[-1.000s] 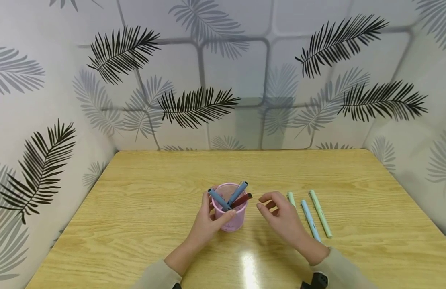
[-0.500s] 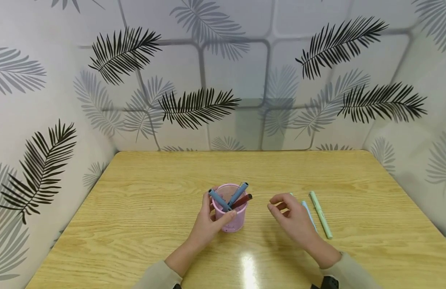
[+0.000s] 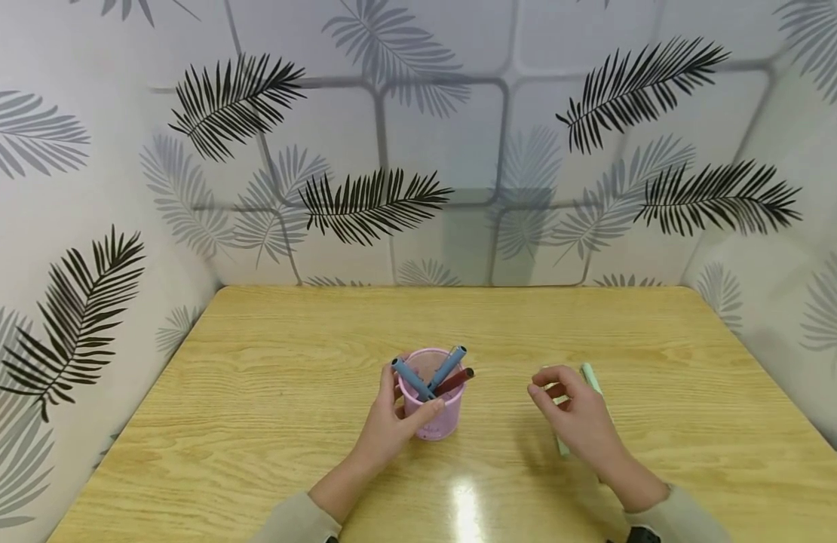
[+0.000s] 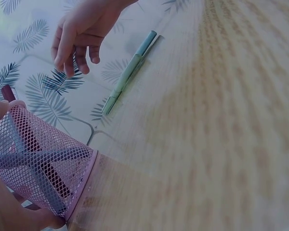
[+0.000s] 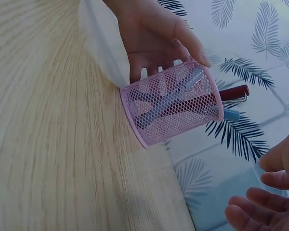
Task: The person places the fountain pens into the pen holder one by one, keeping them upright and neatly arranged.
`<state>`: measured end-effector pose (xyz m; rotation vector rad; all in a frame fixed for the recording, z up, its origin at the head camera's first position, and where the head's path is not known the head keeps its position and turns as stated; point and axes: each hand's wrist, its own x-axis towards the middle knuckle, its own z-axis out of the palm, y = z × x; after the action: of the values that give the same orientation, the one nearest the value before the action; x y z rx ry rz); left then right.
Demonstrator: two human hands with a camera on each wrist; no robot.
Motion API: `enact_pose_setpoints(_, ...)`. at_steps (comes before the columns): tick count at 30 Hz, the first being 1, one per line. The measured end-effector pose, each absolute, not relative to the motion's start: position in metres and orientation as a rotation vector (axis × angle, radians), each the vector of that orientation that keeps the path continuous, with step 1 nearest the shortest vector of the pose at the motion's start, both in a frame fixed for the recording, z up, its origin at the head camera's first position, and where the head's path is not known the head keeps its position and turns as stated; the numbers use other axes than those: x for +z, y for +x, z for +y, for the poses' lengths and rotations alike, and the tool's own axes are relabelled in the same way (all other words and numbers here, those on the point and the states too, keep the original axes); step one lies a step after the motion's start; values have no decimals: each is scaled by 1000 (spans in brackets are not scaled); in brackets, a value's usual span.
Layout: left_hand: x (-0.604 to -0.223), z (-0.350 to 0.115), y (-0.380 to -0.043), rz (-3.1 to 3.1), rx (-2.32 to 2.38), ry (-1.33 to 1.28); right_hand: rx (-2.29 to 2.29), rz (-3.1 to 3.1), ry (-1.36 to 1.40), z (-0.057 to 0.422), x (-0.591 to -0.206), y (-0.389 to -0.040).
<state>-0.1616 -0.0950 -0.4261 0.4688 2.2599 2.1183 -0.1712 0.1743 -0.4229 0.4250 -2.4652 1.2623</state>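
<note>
My left hand [image 3: 384, 422] grips the side of a pink mesh pen holder [image 3: 440, 422], which stands upright on the table. Inside lean two blue pens [image 3: 448, 366] and a dark red pen [image 3: 457, 381], their ends above the rim. To the right, my right hand [image 3: 581, 415] hovers with loosely bent fingers and nothing between them. Beneath and beside it lie pens, partly hidden by the hand: a light green pen [image 3: 590, 375] past the knuckles and the tip of another green pen [image 3: 563, 448] below the palm. The left wrist view shows green pens [image 4: 127, 74] lying beyond the fingertips.
The wooden table [image 3: 269, 377] reaches back to a wall [image 3: 432, 136] with a leaf pattern. Similar patterned walls stand at the left and right sides. Light reflects off the table's front middle.
My right hand has moved right, away from the pen holder and over the loose pens, covering most of them. My left hand and the pen holder have stayed in place.
</note>
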Motion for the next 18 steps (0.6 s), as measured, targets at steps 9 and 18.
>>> enact_pose_setpoints(9,-428,-95,-162,2253,2115,470,1183,-2492,345,197,-423,-169)
enact_pose_setpoints(18,-429,-95,-163,2254,2119,470,1088,-2540,303,221,-423,-171)
